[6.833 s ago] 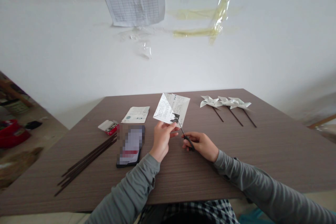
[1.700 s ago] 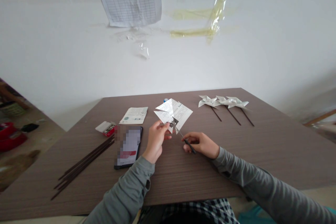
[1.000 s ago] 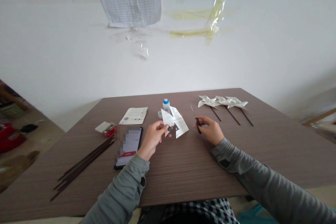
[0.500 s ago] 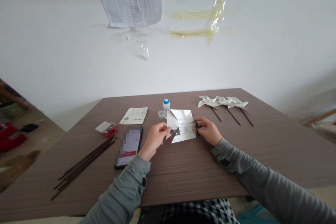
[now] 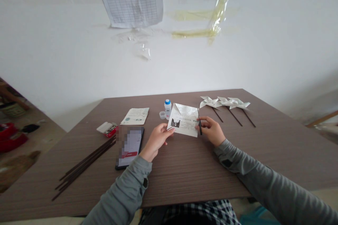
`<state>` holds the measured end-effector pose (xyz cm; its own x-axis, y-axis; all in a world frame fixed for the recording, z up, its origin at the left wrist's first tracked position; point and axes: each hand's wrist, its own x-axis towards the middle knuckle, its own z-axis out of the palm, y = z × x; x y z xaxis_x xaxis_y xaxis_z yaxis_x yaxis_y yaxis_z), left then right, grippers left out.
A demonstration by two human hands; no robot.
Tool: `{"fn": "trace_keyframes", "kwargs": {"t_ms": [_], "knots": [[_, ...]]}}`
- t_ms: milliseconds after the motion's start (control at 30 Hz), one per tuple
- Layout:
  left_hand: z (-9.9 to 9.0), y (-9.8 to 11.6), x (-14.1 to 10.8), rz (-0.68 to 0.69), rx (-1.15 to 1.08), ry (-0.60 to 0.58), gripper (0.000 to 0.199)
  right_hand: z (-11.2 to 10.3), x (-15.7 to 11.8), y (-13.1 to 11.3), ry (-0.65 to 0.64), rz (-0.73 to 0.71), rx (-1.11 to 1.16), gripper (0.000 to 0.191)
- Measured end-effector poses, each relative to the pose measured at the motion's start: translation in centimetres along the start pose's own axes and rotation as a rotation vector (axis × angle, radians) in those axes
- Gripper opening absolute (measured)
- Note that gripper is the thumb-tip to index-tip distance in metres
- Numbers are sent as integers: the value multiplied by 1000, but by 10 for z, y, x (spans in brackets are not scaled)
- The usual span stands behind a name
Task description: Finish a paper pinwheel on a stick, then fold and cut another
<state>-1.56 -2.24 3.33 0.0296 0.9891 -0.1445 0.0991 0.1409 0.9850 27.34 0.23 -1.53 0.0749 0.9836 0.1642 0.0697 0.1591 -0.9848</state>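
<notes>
A square printed sheet of paper (image 5: 186, 121) is held up over the table, with a slit near its upper left corner. My left hand (image 5: 157, 140) pinches its lower left corner between thumb and fingers. Black scissors (image 5: 200, 126) are in my right hand (image 5: 211, 130), upright along the sheet's right edge; the fingers of that hand also touch this edge. Just behind the paper's left side stands a white bottle with a blue cap (image 5: 167, 108), beside a small clear cup (image 5: 162, 115).
Three paper pinwheels (image 5: 210, 102) on dark sticks lie at the back right. To the left are folded paper (image 5: 135, 116), a red-and-white box of small pieces (image 5: 107, 129), a phone (image 5: 130, 147) and several dark sticks (image 5: 84, 163).
The paper has turned and tilted in my hands, its lower edge rising. The scissors now show more fully, upright beside its right edge.
</notes>
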Motion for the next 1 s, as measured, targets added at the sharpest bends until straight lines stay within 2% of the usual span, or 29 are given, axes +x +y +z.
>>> {"fn": "trace_keyframes", "kwargs": {"t_ms": [133, 267, 500, 600, 733, 867, 1000], "knots": [[4, -3, 1, -27, -26, -15, 27, 3, -2, -1, 12, 21, 37, 72], [5, -2, 2, -13, -72, 28, 20, 7, -6, -3, -39, 13, 3, 74], [10, 4, 1, -34, -163, 70, 20, 12, -11, -4, -68, -24, -35, 66], [15, 5, -4, -59, -166, 46, 16, 14, -12, -5, -46, -32, -15, 64], [24, 4, -11, -70, -166, -17, 24, 16, -13, -8, -15, -30, 20, 67], [31, 1, -14, -55, -149, -78, 18, 18, -14, -8, -9, -38, 8, 71], [34, -2, -14, -44, -148, -41, 14, 21, -15, -9, -8, -36, 5, 74]]}}
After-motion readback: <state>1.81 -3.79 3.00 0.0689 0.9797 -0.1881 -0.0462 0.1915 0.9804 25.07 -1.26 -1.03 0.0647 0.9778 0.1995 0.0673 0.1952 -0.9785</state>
